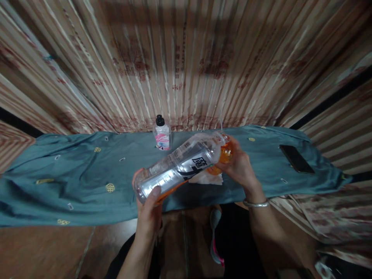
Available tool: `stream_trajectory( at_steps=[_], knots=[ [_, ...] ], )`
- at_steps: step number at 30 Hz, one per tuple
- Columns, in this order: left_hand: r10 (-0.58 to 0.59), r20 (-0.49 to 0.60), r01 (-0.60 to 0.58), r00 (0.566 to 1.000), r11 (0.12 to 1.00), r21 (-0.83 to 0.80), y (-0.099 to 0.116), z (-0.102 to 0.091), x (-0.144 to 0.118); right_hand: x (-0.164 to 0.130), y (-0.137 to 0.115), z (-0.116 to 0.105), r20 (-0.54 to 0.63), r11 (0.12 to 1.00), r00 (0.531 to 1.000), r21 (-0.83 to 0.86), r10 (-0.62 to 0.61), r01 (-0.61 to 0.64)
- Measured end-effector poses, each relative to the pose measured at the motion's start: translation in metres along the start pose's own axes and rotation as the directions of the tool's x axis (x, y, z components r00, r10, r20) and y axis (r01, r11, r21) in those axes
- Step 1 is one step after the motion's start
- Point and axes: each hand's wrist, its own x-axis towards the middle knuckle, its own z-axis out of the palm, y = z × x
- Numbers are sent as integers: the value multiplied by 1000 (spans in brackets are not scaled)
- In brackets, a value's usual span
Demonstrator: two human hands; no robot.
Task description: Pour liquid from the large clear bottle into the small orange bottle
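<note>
A large clear drink bottle [174, 166] with a silver label and black lettering is held tilted across the front of me, above the cloth. My left hand [149, 207] is closed around its base at the lower left, thumb on top. At the upper right, my right hand [240, 164], with a bangle on its wrist, is closed around the orange neck end [226, 152]. Whether that orange part is cap or liquid is hard to tell. Orange also shows along the underside. Below the neck lies a whitish tissue or cloth [207, 178], partly hidden.
A small bottle [162, 137] with a black cap and pink label stands at the back of the green patterned cloth [87, 174]. A dark phone [296, 159] lies on the right. Striped curtain-like fabric [180, 69] rises behind. Brown floor tiles [43, 244] show below.
</note>
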Motion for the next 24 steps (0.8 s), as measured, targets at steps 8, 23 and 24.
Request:
stream_trajectory(
  at_steps=[8,23,24],
  knots=[
    [18,-1,-18,1000,999,45,4,0,2,1,1,4,6,1000,1000,-6,24,-24],
    [28,-55,-25,998,998,53,-1,-2,4,2,-2,4,45,998,999,-52,31,-28],
    [33,-53,-30,998,998,56,-1,-2,4,2,-2,4,43,998,999,-54,23,-21]
  ],
)
